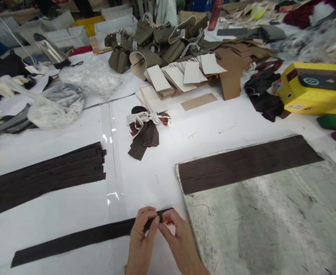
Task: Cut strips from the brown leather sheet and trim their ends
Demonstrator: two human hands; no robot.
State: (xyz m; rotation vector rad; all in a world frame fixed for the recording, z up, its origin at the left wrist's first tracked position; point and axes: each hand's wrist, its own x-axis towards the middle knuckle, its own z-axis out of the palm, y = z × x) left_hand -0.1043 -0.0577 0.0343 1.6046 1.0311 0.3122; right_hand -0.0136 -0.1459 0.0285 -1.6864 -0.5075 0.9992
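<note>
the left hand (140,238) and right hand (179,240) pinch the end of a dark strip (70,240) lying at 7 o'clock on the table (145,172); they seem to be working its tip, which calls for steady fingertip control.

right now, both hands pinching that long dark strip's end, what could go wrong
The long dark brown leather strip is held only at its right end by the left hand and right hand, so pulling might drag or twist the rest. That end lies beside the edge of the rough grey slab and may snag.
</note>
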